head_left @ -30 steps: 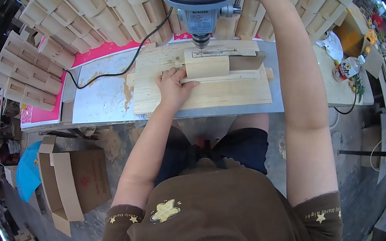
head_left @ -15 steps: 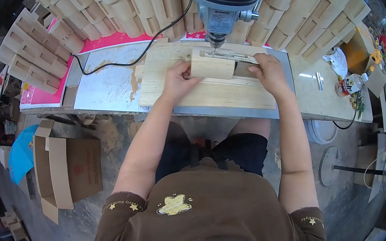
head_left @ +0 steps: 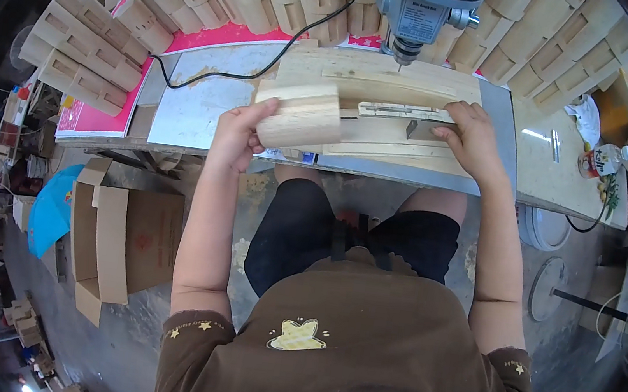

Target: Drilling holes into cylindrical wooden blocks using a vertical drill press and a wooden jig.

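In left fingers (head_left: 249, 121): wooden block (head_left: 302, 116).

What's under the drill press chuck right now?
Under the grey drill press, only the flat pale wooden jig board shows. The left hand holds the rounded pale wood block aside; beneath the board is hidden.

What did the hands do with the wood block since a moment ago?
The left hand lifted the pale curved wooden block away from under the drill press, pulling it left and toward the person. The right hand stayed resting on the flat wooden jig board, which kept its place on the bench.
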`<state>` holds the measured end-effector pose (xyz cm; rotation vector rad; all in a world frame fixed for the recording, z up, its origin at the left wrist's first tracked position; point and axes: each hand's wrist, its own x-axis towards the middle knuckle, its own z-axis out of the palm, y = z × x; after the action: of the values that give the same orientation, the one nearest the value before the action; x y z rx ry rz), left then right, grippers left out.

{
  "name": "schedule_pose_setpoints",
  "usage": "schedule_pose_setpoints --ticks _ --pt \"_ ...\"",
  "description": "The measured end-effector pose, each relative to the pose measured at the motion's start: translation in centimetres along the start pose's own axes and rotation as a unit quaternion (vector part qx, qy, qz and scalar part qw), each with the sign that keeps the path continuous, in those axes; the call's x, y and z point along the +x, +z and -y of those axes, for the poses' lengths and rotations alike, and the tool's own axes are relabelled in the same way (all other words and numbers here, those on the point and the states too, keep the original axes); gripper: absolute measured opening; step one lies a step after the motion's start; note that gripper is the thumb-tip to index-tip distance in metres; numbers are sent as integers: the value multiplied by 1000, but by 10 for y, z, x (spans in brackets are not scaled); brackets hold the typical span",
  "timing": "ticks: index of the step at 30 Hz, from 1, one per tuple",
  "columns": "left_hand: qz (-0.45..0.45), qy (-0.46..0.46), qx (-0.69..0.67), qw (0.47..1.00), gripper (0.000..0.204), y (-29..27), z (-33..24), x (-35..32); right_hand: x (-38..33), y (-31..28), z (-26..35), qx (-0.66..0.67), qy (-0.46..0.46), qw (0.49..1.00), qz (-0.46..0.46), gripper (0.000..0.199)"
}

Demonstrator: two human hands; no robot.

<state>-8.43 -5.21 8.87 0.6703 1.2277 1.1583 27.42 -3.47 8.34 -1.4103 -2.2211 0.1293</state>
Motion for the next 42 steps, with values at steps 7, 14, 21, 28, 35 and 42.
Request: schedule_pose_setpoints --ticks 7,14,21,28,35,42 --pt "0 -41 89 995 34 31 15 -1 -3 0 -6 24 -5 1000 8 27" --pt "95 -60 58 992 41 53 37 15 -4 -2 -3 25 -12 999 15 30" --pt "62 46 -87 993 34 87 54 14 -14 6 -5 -10 -10 998 -54 32" --pt "48 415 352 838 51 80 80 15 -3 10 -17 -13 19 997 -72 38" --pt "14 360 438 824 66 83 88 58 27 13 -36 4 22 999 -38 41" --pt "-11 385 493 780 62 64 87 75 36 28 -20 7 20 999 -46 41"
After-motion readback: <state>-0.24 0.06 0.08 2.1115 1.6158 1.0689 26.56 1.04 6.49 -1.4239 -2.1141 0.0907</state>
